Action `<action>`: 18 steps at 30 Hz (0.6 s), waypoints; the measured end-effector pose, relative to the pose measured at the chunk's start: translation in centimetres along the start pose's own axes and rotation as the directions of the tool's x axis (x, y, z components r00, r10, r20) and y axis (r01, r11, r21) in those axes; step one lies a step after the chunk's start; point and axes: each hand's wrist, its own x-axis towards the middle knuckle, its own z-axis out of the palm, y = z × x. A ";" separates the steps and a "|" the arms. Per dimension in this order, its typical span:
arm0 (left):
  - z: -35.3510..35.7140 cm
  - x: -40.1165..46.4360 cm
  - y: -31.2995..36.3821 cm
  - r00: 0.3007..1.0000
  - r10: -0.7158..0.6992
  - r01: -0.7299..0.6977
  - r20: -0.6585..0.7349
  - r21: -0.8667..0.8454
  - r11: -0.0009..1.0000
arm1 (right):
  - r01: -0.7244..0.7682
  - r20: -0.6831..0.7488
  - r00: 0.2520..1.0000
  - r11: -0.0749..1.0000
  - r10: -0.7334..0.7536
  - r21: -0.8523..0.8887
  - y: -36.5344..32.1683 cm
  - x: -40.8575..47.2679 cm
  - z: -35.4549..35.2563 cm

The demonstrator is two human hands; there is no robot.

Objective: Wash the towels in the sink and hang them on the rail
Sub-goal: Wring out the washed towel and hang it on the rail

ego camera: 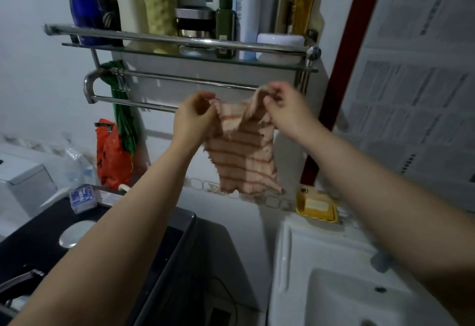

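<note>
A small pink towel with darker stripes (241, 150) hangs between my two hands, just in front of the chrome towel rail (144, 78). My left hand (194, 116) pinches its upper left corner. My right hand (282, 105) grips the upper right corner, a little higher. The towel's lower edge dangles free above the wall tiles. The rail's front bar (133, 103) runs behind my left hand. The white sink (303, 269) lies at the lower right, partly under my right forearm.
A glass shelf (180, 54) crowded with several bottles and jars sits above the rail. A green cloth (120, 120) and an orange bag (110, 156) hang at the rail's left end. A yellow soap dish (317, 206) stands behind the sink. A black-topped appliance (180, 235) is left of the sink.
</note>
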 end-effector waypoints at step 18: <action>1.2 3.7 0.6 0.941 0.287 -0.325 0.180 0.716 0.618 | 0.385 0.508 0.860 0.598 0.044 -0.703 -1.0 3.3 -0.8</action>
